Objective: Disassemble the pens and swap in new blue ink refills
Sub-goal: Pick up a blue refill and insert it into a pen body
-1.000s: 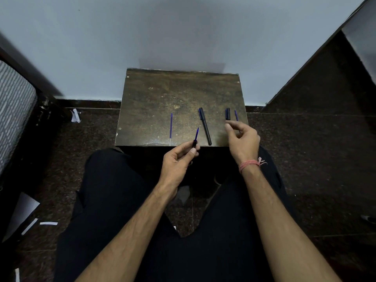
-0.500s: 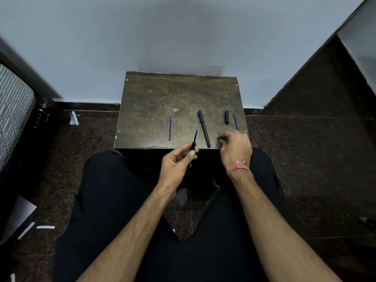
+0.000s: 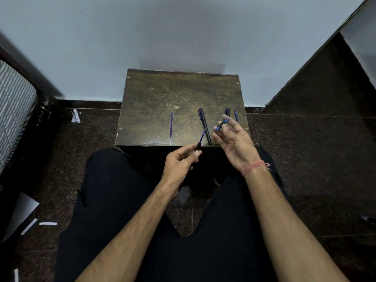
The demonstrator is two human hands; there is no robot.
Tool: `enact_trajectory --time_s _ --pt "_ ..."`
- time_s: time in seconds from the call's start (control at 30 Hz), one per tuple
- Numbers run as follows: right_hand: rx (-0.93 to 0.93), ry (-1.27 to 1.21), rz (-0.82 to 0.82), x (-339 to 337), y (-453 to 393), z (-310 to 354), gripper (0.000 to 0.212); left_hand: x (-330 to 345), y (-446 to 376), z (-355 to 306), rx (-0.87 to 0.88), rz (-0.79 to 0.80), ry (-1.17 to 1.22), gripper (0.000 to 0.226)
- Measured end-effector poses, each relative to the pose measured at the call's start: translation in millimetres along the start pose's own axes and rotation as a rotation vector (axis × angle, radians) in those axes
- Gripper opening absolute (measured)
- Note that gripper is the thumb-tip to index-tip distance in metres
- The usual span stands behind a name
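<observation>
One head-worn camera looks forward and steeply down, close over the lap toward the small table (image 3: 183,94).

- Left hand (image 3: 180,161) gripping pen barrel (image 3: 197,146), blue refill (image 3: 202,135) sticking out, at worktop (image 3: 162,94) near edge.
- Right hand (image 3: 234,139) pinching small blue pen piece (image 3: 221,124) above worktop.
- Black pen (image 3: 205,126), loose refill (image 3: 171,126) lying on worktop.

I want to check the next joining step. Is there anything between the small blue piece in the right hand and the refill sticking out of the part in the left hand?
Nothing visible blocks it. The blue piece in the right hand is apart from the refill held by the left hand. The black pen lies on the table below that gap.
</observation>
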State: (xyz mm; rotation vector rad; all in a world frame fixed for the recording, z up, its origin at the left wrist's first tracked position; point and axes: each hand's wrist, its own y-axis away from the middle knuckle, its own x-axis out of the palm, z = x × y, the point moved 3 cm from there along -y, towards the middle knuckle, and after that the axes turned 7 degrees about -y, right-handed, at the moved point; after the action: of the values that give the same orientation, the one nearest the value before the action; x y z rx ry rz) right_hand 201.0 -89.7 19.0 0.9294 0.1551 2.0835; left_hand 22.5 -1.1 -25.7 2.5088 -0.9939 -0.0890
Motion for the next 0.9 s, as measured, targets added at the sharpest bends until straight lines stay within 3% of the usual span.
enact_trajectory --time_s 0.37,0.9 --pt "0.034 0.114 0.010 4.4 -0.8 -7.1 0.032 -1.8 -2.4 5.9 0.006 0.003 -0.112 0.024" --pt "0.037 0.127 0.025 4.9 -0.1 -7.3 0.036 -2.3 1.1 1.6 0.006 -0.001 -0.080 0.023"
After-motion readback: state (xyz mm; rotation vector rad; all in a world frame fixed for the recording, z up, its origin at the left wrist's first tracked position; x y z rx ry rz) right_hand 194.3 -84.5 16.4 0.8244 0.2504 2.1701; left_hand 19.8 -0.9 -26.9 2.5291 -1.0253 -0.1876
